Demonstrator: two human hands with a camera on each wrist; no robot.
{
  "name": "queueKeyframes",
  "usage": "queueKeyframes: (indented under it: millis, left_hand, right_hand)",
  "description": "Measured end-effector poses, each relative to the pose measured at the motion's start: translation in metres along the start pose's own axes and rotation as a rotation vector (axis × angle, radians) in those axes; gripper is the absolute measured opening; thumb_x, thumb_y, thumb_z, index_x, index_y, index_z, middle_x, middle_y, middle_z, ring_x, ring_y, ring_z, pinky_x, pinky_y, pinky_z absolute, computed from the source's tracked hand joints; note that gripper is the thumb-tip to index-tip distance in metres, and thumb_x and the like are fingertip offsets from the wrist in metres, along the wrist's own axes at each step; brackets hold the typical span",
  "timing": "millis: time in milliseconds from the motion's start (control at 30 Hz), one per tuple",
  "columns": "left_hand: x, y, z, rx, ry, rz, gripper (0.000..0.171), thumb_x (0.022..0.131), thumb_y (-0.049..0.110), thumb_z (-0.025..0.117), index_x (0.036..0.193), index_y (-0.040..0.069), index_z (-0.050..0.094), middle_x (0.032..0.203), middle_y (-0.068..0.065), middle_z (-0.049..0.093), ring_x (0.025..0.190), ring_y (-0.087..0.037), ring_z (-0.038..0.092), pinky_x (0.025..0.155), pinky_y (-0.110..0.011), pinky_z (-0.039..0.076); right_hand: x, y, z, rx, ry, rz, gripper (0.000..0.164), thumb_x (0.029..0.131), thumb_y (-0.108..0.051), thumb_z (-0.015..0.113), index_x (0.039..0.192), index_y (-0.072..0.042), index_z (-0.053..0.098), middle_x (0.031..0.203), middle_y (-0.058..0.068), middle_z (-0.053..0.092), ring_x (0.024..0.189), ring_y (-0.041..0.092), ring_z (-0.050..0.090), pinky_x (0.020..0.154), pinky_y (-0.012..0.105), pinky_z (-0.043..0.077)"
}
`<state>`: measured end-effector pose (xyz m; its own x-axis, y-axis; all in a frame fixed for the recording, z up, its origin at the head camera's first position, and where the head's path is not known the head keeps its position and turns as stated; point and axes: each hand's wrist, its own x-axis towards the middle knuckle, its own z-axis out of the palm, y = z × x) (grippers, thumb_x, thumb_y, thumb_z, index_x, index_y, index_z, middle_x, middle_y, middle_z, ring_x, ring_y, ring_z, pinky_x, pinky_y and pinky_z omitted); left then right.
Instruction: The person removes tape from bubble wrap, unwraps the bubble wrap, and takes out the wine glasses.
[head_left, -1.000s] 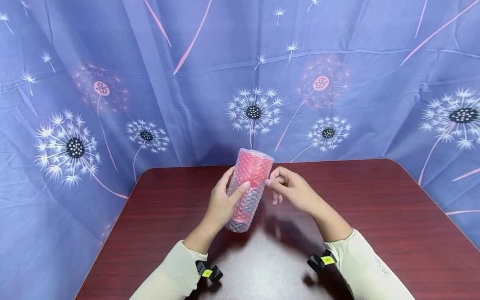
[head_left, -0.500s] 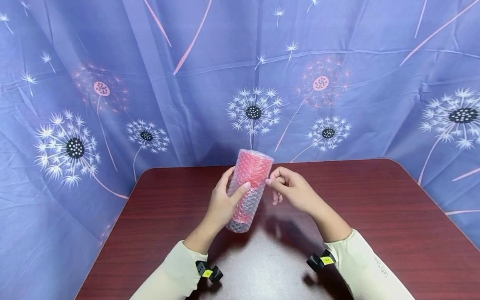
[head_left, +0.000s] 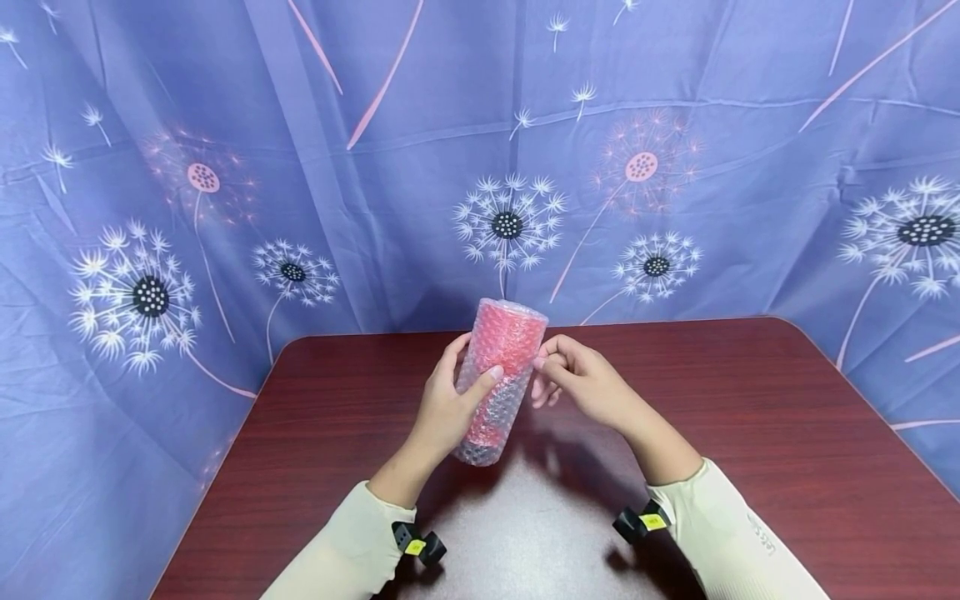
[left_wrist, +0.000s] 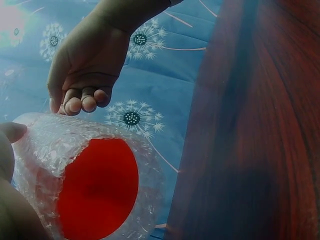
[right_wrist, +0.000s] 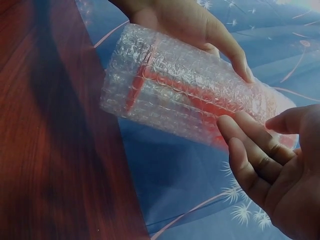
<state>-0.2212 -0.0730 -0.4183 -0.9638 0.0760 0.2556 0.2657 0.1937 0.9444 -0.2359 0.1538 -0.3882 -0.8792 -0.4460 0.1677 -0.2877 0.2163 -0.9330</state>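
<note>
A cylinder in bubble wrap [head_left: 498,417], red and clear through the plastic, is held tilted above the table. In the left wrist view its end shows a round red face [left_wrist: 100,190] framed by the bubble wrap. My left hand [head_left: 442,404] grips it from the left, thumb across the front and fingers behind. On the right side, my right hand [head_left: 585,379] brings thumb and index finger together at the wrap's edge, pinching there. The right wrist view shows the other fingers [right_wrist: 250,150] of that hand curled against the bubble wrap; the index fingertip is partly hidden.
A dark red wood-grain table [head_left: 750,400] lies below the hands, with a bright reflection near its front. Behind it hangs a blue curtain [head_left: 405,208] with dandelion prints. Each sleeve carries a black wrist camera [head_left: 641,522].
The right hand's lower fingers have curled in closer to the wrapped cylinder, with the thumb shifting slightly at the edge. The left hand and cylinder have barely moved.
</note>
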Motion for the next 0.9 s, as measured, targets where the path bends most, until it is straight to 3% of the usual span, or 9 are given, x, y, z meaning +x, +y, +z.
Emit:
queueKeyframes:
  millis: [200, 400, 633, 900]
  left_hand:
    - [0.0012, 0.0, -0.0003, 0.033, -0.005, -0.003, 0.068, 0.09, 0.039, 0.075, 0.15, 0.03, 0.042, 0.139, -0.004, 0.057, 0.114, -0.025, 0.062, 0.092, -0.045, 0.056]
    - [0.0005, -0.0008, -0.0014, 0.094, -0.013, -0.002, 0.075, 0.091, 0.044, 0.072, 0.156, 0.033, 0.037, 0.154, -0.002, 0.047, 0.128, -0.024, 0.056, 0.105, -0.049, 0.05]
    - [0.0006, 0.0012, -0.0021, 0.067, 0.006, -0.004, 0.075, 0.09, 0.043, 0.074, 0.156, 0.031, 0.038, 0.148, -0.004, 0.054, 0.119, -0.026, 0.062, 0.098, -0.047, 0.054]
    - [0.0001, 0.0033, -0.0018, 0.062, 0.023, -0.011, 0.072, 0.089, 0.043, 0.075, 0.152, 0.037, 0.041, 0.146, -0.003, 0.054, 0.119, -0.024, 0.062, 0.098, -0.046, 0.055]
  right_hand:
    - [-0.0001, 0.0001, 0.0003, 0.013, -0.02, -0.014, 0.019, 0.107, -0.016, 0.048, 0.109, 0.002, 0.054, 0.083, 0.018, 0.07, 0.074, 0.037, 0.073, 0.067, 0.045, 0.06]
    - [-0.0008, -0.0013, -0.0005, 0.033, -0.04, 0.005, 0.02, 0.108, -0.013, 0.044, 0.114, 0.005, 0.05, 0.086, 0.024, 0.069, 0.074, 0.037, 0.073, 0.067, 0.039, 0.06]
    - [-0.0011, -0.0014, -0.0027, 0.038, -0.063, -0.007, 0.022, 0.109, -0.012, 0.041, 0.119, 0.005, 0.049, 0.088, 0.024, 0.068, 0.074, 0.035, 0.073, 0.068, 0.038, 0.06]
    - [-0.0018, -0.0017, -0.0031, 0.066, -0.109, -0.022, 0.022, 0.11, -0.011, 0.036, 0.122, 0.006, 0.045, 0.093, 0.03, 0.065, 0.072, 0.028, 0.072, 0.068, 0.037, 0.059]
